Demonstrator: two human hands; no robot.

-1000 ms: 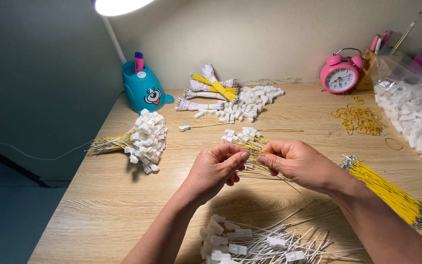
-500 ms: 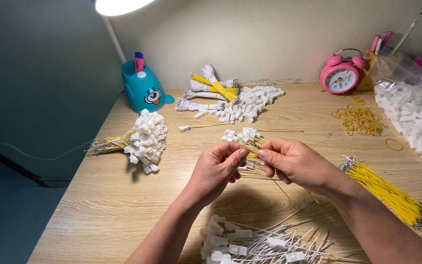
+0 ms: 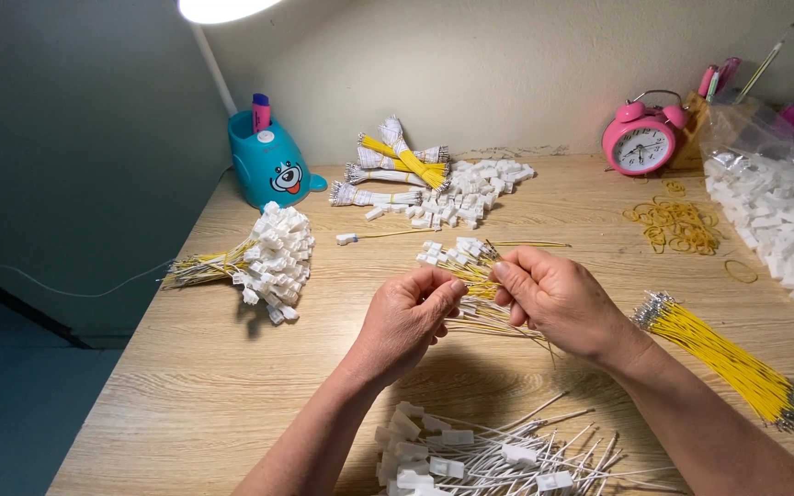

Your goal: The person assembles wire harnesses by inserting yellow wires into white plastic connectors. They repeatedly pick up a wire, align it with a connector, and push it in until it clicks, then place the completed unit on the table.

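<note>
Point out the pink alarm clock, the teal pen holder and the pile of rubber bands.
pink alarm clock (image 3: 640, 145): head view, on its dial.
teal pen holder (image 3: 273, 168): head view, on its front.
rubber bands (image 3: 675, 225): head view, mid-pile.

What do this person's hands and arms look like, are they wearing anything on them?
Both forearms are bare, with no sleeves in view. The left hand and right hand wear no gloves, and no rings, watch or bracelets show. The fingernails look short and unpainted.

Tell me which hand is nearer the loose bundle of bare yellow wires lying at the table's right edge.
Right. The right hand sits just left of the yellow wire bundle, its wrist close beside it. The left hand is farther left, beyond the right hand.
</note>
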